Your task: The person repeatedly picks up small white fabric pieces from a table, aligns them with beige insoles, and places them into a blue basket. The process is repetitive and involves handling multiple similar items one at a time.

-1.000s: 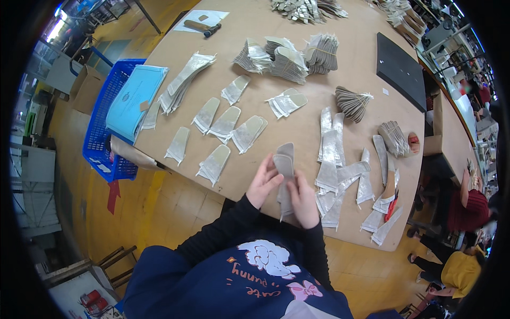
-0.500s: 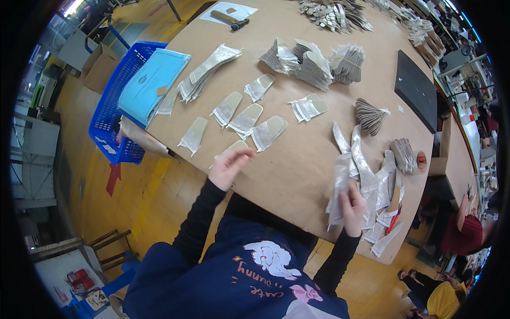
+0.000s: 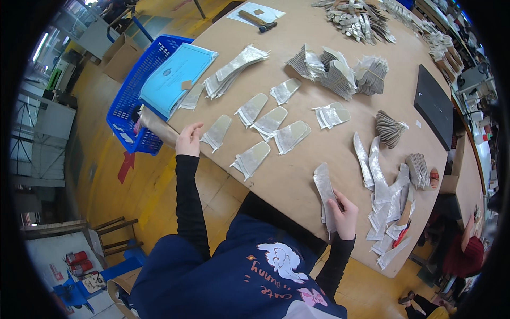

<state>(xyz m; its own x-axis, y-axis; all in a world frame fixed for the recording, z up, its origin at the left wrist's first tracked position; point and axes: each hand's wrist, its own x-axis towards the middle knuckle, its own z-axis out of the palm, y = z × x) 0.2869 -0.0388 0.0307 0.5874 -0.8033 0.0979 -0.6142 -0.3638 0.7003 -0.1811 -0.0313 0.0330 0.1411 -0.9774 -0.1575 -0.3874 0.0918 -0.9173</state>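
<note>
My right hand (image 3: 344, 213) grips a small stack of long, curved silvery strips (image 3: 324, 190) above the table's near edge, thumb on top. Over the near left edge hovers my left hand (image 3: 188, 139), its fingers loosely bent and apart, with nothing visible in them. Closest to it on the table is a rounded pale piece with a silvery wrapped end (image 3: 217, 133). Several similar pieces lie around, among them a pair (image 3: 251, 161) at the near edge and another overlapping pair (image 3: 292, 136). More curved silvery strips (image 3: 390, 196) are spread to the right of my right hand.
A blue basket (image 3: 119, 119) with a light blue folder (image 3: 172, 80) adjoins the table's left edge. Banded bundles (image 3: 340, 74) and a hammer (image 3: 260, 21) lie farther back. On the right are a black flat panel (image 3: 433, 98) and a bundle (image 3: 390, 129).
My left hand has moved left, away from the near-edge pair, which now shows fully. My right hand has drawn the strips away from the right-hand pile. The view has shifted.
</note>
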